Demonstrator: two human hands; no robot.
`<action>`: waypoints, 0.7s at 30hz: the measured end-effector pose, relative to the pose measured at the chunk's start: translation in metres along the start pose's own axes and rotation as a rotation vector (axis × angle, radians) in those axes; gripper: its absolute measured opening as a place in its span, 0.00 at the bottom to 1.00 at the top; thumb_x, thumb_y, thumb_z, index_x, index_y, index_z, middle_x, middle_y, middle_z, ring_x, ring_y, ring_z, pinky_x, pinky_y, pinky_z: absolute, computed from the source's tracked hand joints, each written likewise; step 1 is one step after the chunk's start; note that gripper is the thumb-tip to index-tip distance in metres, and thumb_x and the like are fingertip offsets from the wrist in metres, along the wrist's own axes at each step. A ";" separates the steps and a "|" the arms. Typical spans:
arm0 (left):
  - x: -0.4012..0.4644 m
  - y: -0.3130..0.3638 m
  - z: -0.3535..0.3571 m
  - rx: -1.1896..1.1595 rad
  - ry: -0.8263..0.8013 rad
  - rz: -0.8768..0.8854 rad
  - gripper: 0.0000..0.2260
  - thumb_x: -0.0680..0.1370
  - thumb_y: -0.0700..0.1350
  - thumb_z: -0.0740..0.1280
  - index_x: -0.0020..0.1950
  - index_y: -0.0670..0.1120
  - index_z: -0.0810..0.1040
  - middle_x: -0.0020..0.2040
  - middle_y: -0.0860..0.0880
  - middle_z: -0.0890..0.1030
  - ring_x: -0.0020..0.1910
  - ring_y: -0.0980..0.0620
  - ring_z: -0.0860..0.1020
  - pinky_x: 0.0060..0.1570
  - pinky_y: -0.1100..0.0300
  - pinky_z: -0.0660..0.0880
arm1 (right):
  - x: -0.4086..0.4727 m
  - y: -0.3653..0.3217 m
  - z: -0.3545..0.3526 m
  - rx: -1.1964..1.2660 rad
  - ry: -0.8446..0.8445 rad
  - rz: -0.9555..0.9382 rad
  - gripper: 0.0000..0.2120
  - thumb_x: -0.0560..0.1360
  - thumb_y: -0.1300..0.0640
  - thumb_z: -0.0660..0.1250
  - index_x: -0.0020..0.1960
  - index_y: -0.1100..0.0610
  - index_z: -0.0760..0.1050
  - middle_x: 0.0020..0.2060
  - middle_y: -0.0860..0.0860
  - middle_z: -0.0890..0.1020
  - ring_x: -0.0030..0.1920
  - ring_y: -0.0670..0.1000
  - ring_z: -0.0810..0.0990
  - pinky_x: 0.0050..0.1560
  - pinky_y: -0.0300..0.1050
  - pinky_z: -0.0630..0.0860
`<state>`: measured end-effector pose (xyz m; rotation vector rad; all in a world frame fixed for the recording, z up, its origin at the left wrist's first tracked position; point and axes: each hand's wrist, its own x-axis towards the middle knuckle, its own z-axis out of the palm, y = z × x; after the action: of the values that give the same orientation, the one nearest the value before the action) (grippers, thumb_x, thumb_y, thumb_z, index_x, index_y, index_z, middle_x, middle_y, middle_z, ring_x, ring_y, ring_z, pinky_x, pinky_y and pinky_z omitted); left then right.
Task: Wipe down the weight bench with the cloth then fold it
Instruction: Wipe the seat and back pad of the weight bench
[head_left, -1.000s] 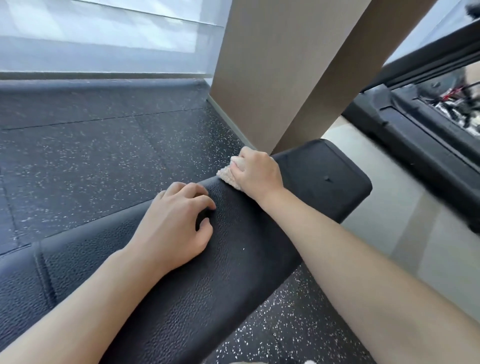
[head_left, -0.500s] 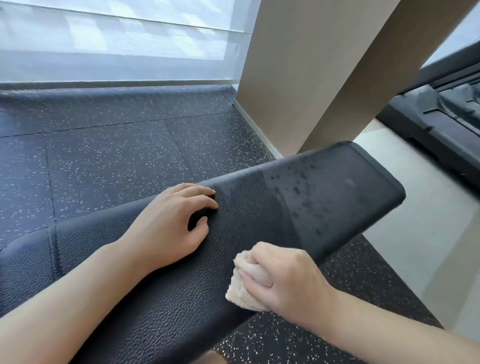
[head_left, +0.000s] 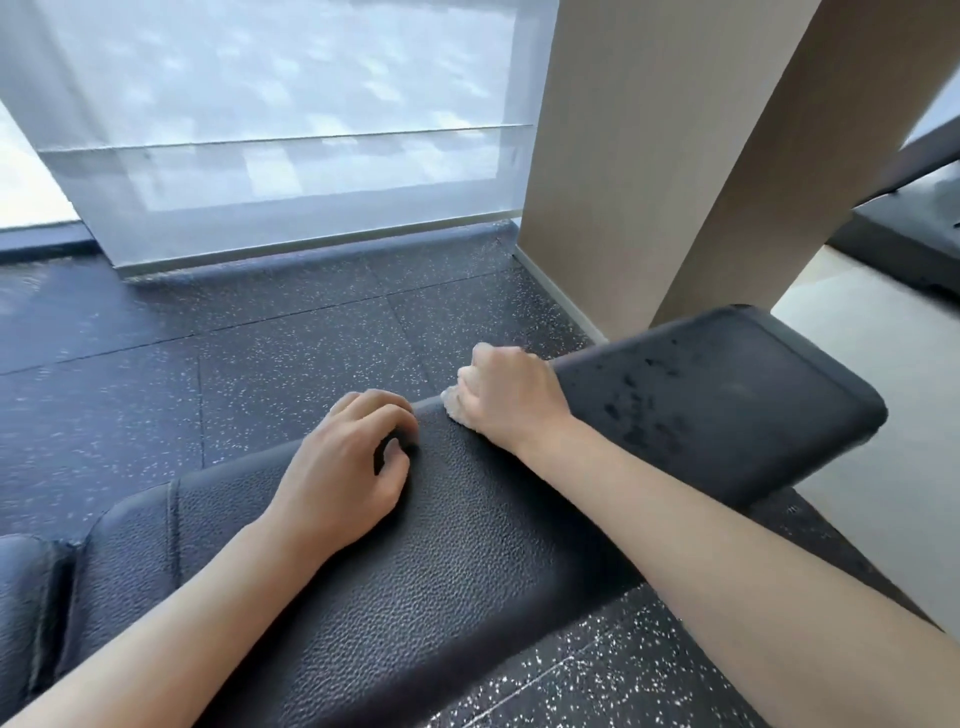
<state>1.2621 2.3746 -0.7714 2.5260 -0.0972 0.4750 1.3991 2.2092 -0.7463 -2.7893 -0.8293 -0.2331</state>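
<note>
A black padded weight bench (head_left: 467, 561) runs from lower left to upper right, with dark wet spots on its right end. My left hand (head_left: 345, 467) rests on the pad's far edge, fingers curled, holding nothing. My right hand (head_left: 511, 397) is closed around a bunched pale cloth (head_left: 453, 408) and presses it on the far edge of the pad, just right of my left hand. Only a small corner of the cloth shows under the fist.
Black speckled rubber floor (head_left: 234, 364) lies beyond and below the bench. A beige pillar (head_left: 623, 156) stands close behind the bench's right end. A frosted glass panel (head_left: 291, 156) is at the back. Pale floor and dark equipment (head_left: 904, 228) are at right.
My right hand with the cloth has swept from the near edge of the pad back to the far edge. My left hand has stayed in place.
</note>
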 end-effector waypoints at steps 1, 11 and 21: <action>0.000 0.000 0.000 -0.004 0.021 -0.020 0.09 0.74 0.41 0.63 0.50 0.50 0.79 0.55 0.58 0.79 0.57 0.52 0.77 0.59 0.58 0.73 | -0.017 -0.010 0.001 -0.022 -0.005 -0.076 0.15 0.76 0.41 0.62 0.42 0.53 0.68 0.43 0.53 0.81 0.46 0.61 0.82 0.39 0.47 0.66; -0.004 0.002 0.001 0.083 -0.090 0.017 0.13 0.76 0.49 0.59 0.54 0.52 0.80 0.58 0.60 0.78 0.59 0.53 0.75 0.62 0.64 0.67 | -0.162 0.064 -0.032 0.072 0.179 -0.349 0.22 0.75 0.48 0.69 0.43 0.45 0.53 0.33 0.43 0.63 0.31 0.47 0.68 0.30 0.41 0.66; 0.046 0.079 0.055 -0.040 -0.154 0.156 0.11 0.74 0.45 0.64 0.53 0.53 0.82 0.57 0.60 0.79 0.58 0.53 0.77 0.62 0.53 0.74 | -0.176 0.087 -0.033 0.092 0.204 -0.189 0.21 0.75 0.47 0.69 0.43 0.45 0.54 0.32 0.45 0.68 0.31 0.48 0.70 0.32 0.41 0.63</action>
<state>1.3094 2.2798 -0.7566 2.5239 -0.3603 0.3340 1.2984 2.0387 -0.7665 -2.5499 -1.0234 -0.4894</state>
